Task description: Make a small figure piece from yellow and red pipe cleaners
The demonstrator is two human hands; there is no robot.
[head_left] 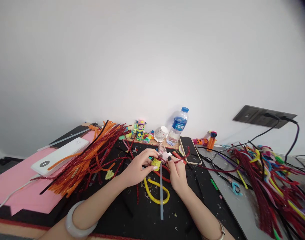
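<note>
Yellow fuzzy piece (pixel 156 164), small and stubby with a soft, plush surface, sits near the middle of the frame, where the left hand (pixel 141 167) has its grip pinched around it between thumb and fingers. The right hand (pixel 177 174), just beside it at centre right, has its grip closed on a dark red tinsel strand (pixel 188 152), thin, glittery and bent upward at its end. Below them, a thick yellow loop (pixel 155 201) curves over the black mat (pixel 142 223), crossed by a straight, translucent stick (pixel 161 200). At centre left, fuzzy orange and sparkling red stems (pixel 79 166) fan across smooth pink paper (pixel 9 186); a clear plastic bottle (pixel 177 126) stands at upper centre right beside a white cup (pixel 161 134) tipped over.
</note>
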